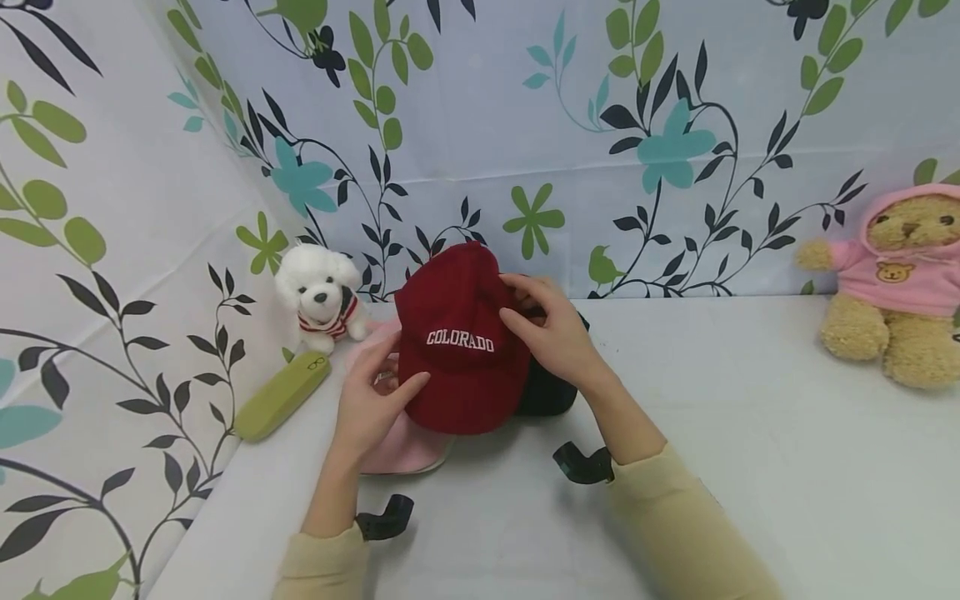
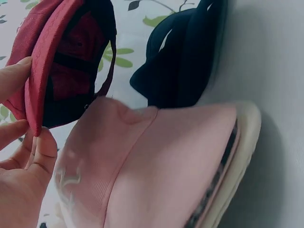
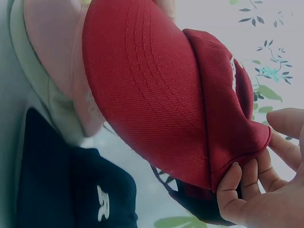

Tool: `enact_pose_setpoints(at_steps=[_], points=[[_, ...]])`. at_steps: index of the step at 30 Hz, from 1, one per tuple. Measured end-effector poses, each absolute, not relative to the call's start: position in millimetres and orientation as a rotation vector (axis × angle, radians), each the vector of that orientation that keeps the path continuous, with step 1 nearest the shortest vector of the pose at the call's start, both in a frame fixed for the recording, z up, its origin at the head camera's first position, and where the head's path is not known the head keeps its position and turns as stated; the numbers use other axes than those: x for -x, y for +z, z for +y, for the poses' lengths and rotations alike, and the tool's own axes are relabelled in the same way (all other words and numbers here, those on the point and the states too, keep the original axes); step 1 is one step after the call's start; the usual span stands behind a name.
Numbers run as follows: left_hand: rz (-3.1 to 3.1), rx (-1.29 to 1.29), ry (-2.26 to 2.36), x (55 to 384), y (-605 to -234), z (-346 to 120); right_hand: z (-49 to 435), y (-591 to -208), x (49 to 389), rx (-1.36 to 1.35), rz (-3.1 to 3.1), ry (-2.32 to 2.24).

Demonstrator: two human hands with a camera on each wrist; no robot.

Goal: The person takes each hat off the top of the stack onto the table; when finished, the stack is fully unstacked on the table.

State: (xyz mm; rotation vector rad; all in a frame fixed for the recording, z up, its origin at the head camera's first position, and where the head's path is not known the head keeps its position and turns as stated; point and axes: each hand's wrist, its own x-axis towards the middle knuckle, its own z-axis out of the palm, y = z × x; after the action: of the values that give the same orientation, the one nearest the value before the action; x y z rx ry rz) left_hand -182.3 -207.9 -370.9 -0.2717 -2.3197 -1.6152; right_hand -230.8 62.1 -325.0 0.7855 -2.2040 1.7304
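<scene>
A dark red baseball cap point(image 1: 459, 308) with white COLORADO lettering is held up between both hands, its brim toward me. My left hand point(image 1: 371, 400) pinches the left edge of the brim between thumb and fingers. On the other side my right hand point(image 1: 555, 333) grips the lower side of the crown, the fingers curled under its edge in the right wrist view. Below and to the left is a pink cap point(image 2: 147, 166), stacked with a cream-brimmed one point(image 2: 249, 123). A black cap point(image 3: 104, 185) with a white mark lies behind the red one at the right, partly hidden.
A white plush dog point(image 1: 321, 292) in a striped top sits at the back left. In front of it lies a green glasses case point(image 1: 281, 396). At the far right sits a teddy bear point(image 1: 911, 287) in a pink hoodie. Leaf-patterned cloth point(image 1: 465, 100) hangs behind the white table point(image 1: 720, 433).
</scene>
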Motion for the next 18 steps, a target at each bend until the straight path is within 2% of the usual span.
enact_pose_setpoints(at_steps=[18], points=[[-2.257, 0.396, -1.72, 196, -377, -168, 102, -326, 240, -0.704, -2.254, 1.68]])
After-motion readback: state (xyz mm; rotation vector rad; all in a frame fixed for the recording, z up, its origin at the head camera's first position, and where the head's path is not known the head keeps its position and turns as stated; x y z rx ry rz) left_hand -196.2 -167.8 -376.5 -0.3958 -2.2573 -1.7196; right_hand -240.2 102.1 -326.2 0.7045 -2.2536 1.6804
